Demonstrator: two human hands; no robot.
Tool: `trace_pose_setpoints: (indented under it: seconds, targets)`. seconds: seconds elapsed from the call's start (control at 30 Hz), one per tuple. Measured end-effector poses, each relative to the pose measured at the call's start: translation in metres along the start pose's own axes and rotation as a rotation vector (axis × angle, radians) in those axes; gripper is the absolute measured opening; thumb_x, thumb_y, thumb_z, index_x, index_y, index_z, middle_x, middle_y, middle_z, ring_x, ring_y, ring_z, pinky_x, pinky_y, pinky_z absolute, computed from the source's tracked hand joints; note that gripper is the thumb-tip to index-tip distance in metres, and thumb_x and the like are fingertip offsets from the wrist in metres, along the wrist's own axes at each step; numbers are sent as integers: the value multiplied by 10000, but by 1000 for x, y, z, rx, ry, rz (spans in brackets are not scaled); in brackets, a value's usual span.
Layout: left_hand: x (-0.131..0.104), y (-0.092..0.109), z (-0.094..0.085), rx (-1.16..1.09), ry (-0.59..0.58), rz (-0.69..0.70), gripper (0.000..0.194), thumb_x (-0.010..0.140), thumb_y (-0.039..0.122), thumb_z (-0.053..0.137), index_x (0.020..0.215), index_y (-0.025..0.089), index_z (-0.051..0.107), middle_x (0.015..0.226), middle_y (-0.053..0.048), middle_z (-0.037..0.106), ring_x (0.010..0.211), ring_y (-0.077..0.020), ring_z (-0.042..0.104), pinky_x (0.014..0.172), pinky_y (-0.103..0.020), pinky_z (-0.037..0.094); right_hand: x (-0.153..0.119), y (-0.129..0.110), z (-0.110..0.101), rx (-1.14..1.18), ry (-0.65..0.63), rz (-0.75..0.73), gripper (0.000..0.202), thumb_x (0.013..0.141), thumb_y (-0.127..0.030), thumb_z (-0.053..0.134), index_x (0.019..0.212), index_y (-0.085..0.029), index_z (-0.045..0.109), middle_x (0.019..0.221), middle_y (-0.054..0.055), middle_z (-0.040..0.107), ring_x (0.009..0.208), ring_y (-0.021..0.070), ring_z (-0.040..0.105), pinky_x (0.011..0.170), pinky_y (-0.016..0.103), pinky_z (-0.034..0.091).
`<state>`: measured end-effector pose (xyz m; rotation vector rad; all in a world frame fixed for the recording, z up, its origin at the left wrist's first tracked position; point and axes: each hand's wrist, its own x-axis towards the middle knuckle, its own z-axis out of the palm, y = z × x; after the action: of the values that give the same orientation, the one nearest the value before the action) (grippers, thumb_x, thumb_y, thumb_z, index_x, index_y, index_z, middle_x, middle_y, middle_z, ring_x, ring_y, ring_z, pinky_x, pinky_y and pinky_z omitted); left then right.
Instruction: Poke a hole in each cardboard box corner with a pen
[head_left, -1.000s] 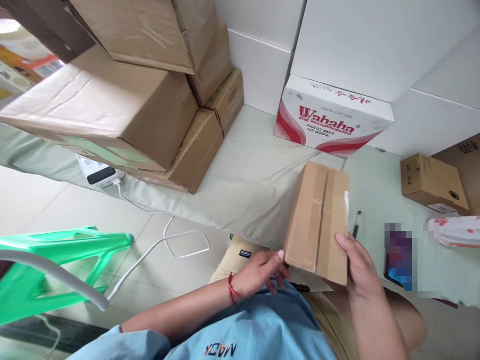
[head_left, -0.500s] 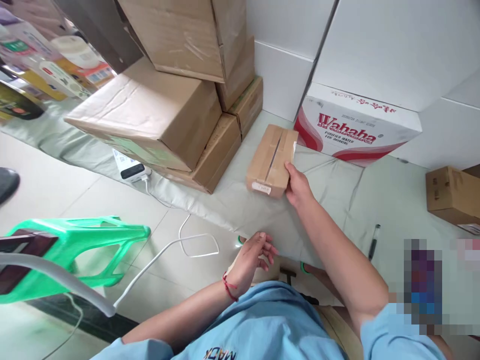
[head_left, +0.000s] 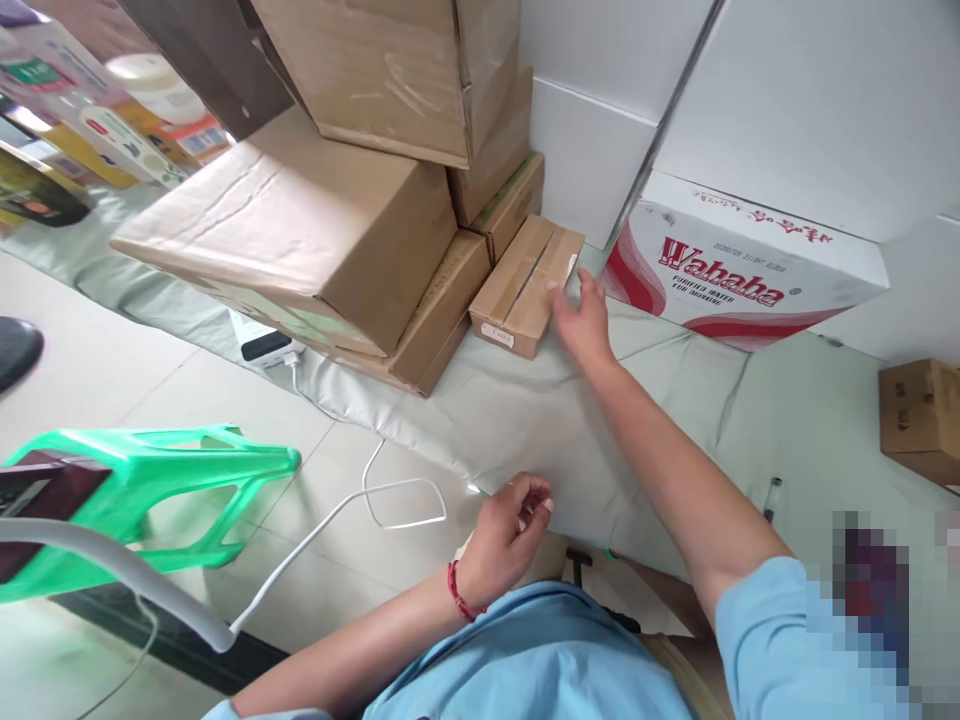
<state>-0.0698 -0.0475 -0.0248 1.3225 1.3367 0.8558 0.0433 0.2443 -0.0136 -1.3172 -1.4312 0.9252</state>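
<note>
A small brown cardboard box with a dark line along its taped top and a white label on its near end lies on the cloth-covered table, close beside the stacked cartons. At its right side is my right hand, thumb and fingers apart. The thumb is at the box's right edge; I cannot tell whether it still touches. My left hand hangs in front of my body near the table's front edge, its fingers curled in and nothing visible in them. A red cord circles that wrist.
Large cartons are stacked on the left. A white and red water carton stands against the wall, and another brown box is at far right. A pen lies on the right. A green stool and white cable are at lower left.
The small box has moved left and back, up beside the stacked cartons. My right hand has loosened from its side. My left hand's fingers have curled in more.
</note>
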Motion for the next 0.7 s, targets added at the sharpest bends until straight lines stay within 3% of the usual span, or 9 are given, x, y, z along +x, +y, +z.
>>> trace_pose_setpoints:
  seconds: [0.1,0.17,0.23,0.33,0.43,0.5,0.57,0.7]
  targets:
    - [10,-4,1,235,30,289,169,1035,181,488,976,202,645,879,-46,691,767,-162,648,713,-277,512,-33,-12,2,-460,-279,-376,649,929,-575,780,1495,-293,633,1773,98,395,1713,391,166,1387,682,149]
    - [18,-10,5,326,12,409,232,935,59,462,940,199,647,914,-63,712,820,-169,673,743,-273,520,-35,-15,8,-638,-389,-464,527,986,-469,729,1471,-274,663,1756,112,419,1716,399,155,1381,711,138]
    - [25,-17,11,371,-32,460,255,808,5,472,836,207,625,871,-49,711,811,-167,675,741,-265,506,-21,-14,14,-684,-374,-421,470,1029,-398,659,1469,-233,661,1726,151,443,1708,379,191,1394,680,160]
    - [35,-24,20,436,-105,482,219,689,-1,507,681,216,533,681,3,615,656,-147,597,637,-256,431,9,-8,18,-658,-288,-368,491,1064,-424,601,1503,-203,608,1725,174,425,1696,345,218,1413,630,171]
    - [41,-28,25,512,-145,478,208,657,20,542,638,219,484,629,13,560,602,-150,548,589,-276,382,13,-5,4,-627,-224,-415,596,1063,-496,594,1555,-167,523,1744,203,379,1661,353,272,1395,646,219]
    - [43,-28,27,543,-155,472,216,650,34,560,624,222,458,623,9,548,595,-159,539,577,-291,368,-5,-4,-24,-622,-186,-491,619,1065,-518,570,1576,-180,481,1723,204,406,1623,348,343,1364,656,284]
    - [43,-26,25,541,-151,467,223,660,28,556,619,223,454,613,8,539,588,-161,538,571,-294,363,-33,-1,-70,-654,-119,-545,577,1072,-503,533,1576,-231,463,1669,180,477,1576,334,422,1322,650,355]
    - [45,-18,15,465,-93,458,243,801,5,487,752,210,607,725,-17,647,647,-161,613,630,-278,442,-87,8,-206,-906,199,-443,505,1045,-439,541,1512,-254,489,1519,171,582,1458,322,536,1199,599,484]
